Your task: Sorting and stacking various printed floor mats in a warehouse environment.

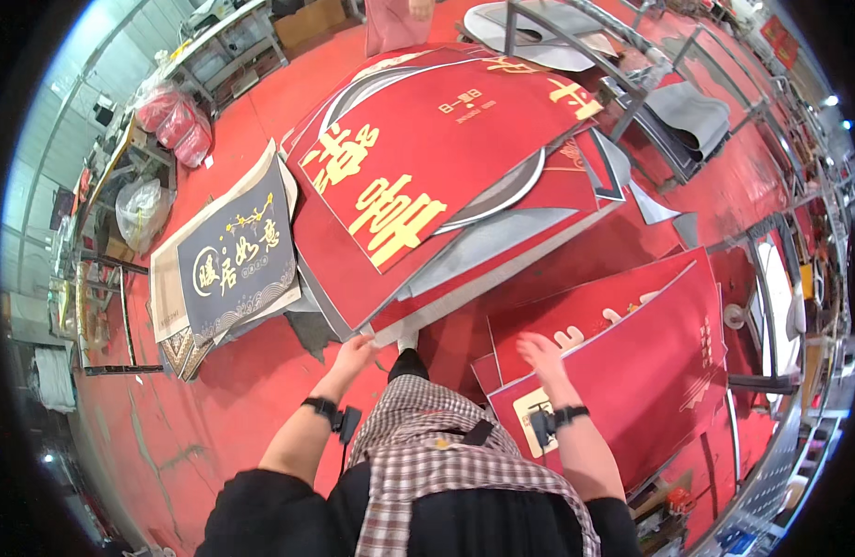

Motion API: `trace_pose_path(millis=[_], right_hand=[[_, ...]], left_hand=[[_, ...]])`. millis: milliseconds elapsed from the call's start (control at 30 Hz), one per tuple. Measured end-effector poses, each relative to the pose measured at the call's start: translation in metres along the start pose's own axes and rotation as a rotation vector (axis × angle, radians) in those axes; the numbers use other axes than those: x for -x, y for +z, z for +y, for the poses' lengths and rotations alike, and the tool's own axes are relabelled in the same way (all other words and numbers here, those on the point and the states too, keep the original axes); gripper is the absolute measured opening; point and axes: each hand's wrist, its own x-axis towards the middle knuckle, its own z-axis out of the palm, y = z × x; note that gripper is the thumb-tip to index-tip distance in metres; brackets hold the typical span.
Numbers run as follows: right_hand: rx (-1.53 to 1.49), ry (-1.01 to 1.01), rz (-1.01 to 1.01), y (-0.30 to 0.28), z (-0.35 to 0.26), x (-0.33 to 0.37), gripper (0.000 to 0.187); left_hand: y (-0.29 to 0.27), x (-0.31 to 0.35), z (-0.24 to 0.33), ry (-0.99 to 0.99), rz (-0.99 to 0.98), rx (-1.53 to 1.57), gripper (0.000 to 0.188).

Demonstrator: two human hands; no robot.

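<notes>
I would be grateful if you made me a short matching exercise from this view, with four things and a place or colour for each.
Things:
1. dark grey mat with yellow blossoms
2. apron
3. left hand
4. right hand

Places and colours:
A. beside the near corner of the central mat stack
B. over the red mats on the right
C. lying on a beige sheet
D. checked, brownish and white

Right pairs: 1-C, 2-D, 3-A, 4-B.
</notes>
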Motion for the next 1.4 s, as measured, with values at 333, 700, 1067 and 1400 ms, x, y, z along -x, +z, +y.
trace_pose_path(millis=[333, 700, 1067, 1400], right_hand=[[-0.530, 0.314, 0.000, 0.249, -0.024, -0.235, 0.040], [-0.385, 0.388, -0.026, 0.281, -0.130, -0.276, 0.027], [0.111, 0.065, 0.185, -0.051, -0.241, -0.060, 0.022], [0.345, 0.077, 0.742, -0.335, -0.090, 0.318, 0.017]], left_hand=[[-0.157, 0.014, -0.066, -0.332, 0.217, 0.322, 0.031], [-0.178, -0.047, -0.019, -0.307, 0.173, 0.384, 0.032], [-0.096, -0.103, 0.169, 0.073, -0.220, 0.998, 0.067], [0.231, 0.017, 0.118, -0.341, -1.129, 0.456, 0.055]])
